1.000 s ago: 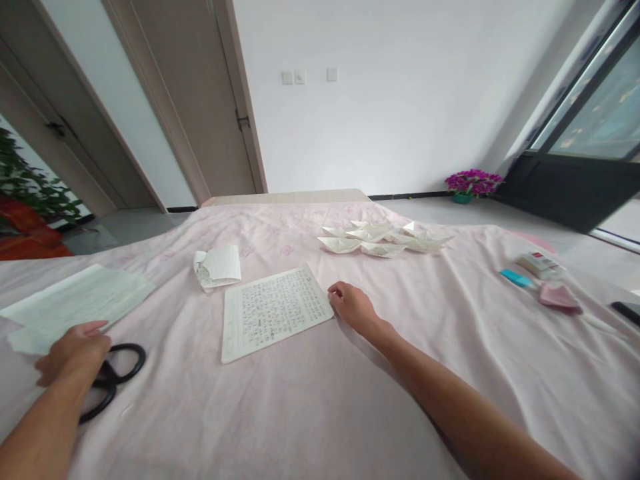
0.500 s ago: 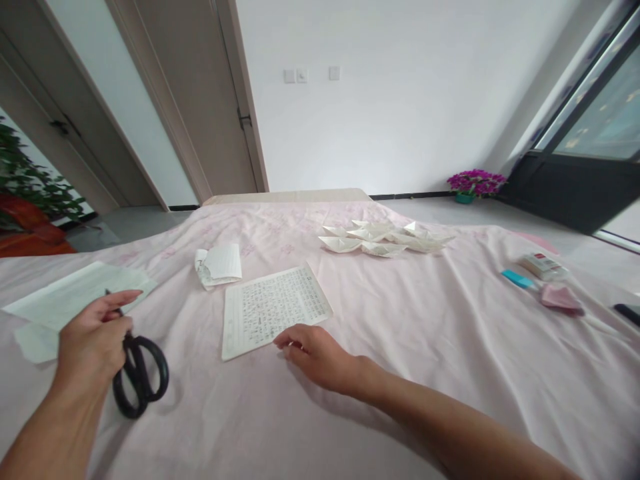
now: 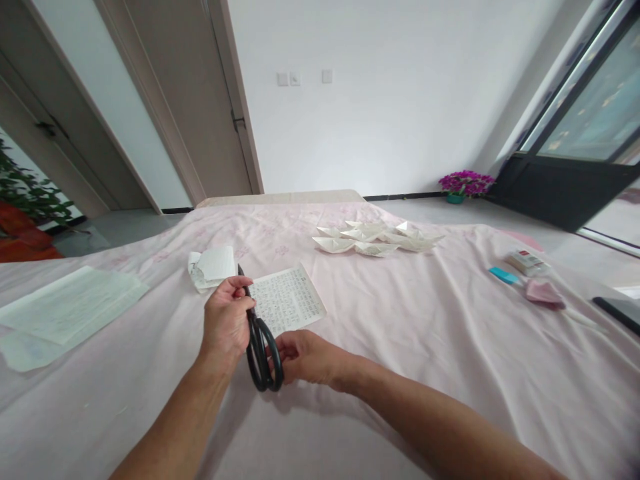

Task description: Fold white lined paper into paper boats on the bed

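Note:
A pair of black scissors [image 3: 269, 363] hangs in my left hand [image 3: 227, 319], pinched near the blades with the blades pointing away and the handle loops toward me. Beside the loops is my right hand [image 3: 315, 360], its fingers apart and slightly curled. Its fingertips are partly hidden behind a loop, so firm contact cannot be made out. Under and beyond the hands lies a folded sheet of handwritten paper [image 3: 295, 297], partly covered by the left hand and scissors. A crumpled, torn piece of white paper [image 3: 215, 265] sits just behind the left hand.
Several folded paper shapes [image 3: 375, 239] stand together toward the back of the pink cloth [image 3: 400, 373]. Loose pale sheets [image 3: 70, 310] lie at the left. At the right are a small packet [image 3: 526, 262], a blue piece [image 3: 503, 275], a pink cloth item [image 3: 545, 293] and a dark object [image 3: 617, 319].
My left hand has carried the scissors rightward from the loose sheets to in front of the handwritten paper. The right hand has stayed near the paper's front edge, now beside the handle loops.

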Tool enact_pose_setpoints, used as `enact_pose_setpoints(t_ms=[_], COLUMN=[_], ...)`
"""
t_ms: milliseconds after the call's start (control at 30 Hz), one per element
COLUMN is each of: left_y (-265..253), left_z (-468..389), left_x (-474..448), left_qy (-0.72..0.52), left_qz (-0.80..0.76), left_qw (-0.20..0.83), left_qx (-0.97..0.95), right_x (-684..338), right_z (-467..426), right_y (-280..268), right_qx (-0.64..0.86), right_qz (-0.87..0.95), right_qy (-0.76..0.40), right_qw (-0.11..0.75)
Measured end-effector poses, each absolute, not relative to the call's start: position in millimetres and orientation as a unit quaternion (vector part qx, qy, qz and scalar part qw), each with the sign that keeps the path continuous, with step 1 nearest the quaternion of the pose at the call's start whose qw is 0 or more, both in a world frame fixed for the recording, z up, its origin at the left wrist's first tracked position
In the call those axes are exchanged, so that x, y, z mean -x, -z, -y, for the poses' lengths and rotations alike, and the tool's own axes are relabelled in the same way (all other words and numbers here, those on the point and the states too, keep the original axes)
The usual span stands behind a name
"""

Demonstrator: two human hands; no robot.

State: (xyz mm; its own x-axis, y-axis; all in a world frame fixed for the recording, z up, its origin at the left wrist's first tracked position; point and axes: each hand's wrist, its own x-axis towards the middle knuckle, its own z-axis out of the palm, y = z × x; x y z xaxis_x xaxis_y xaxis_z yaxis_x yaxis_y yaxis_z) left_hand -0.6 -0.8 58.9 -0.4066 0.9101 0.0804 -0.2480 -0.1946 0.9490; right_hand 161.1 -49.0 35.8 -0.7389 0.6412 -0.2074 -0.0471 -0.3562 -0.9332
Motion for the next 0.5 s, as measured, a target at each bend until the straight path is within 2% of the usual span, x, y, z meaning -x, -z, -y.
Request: enact_pose_setpoints(t_ms=[200,333,433,500], left_y=[-65.8,-63.7,-54.8,-45.9], left_z=[-5.3,-15.6,-47.3,-76.9], left_x=[-35.3,-41.1,-27.9,-19.2], left_qy=[-0.663,-0.587,-0.589,-0.532], left_qz=[-0.489,-0.470,-0.495,-0.532], left_qw=[0.419,0.449,0.347,0.270], left_qx=[-0.383,-0.482,-0.536,-0.601], right_x=[-177.7,-185.0,-200.1,-212.9], right_z=[44.3,37.8,33.0,29.7], right_y=[-45.3,-40.1,-39.2,-40.2], right_qx=[0.296,0.354,0.407,0.439], right_qz=[0.487,0.546,0.610,0.614], right_qy=[-0.786,-0.705,-0.617,-0.572], right_qw=[0.240,0.281,0.287,0.320])
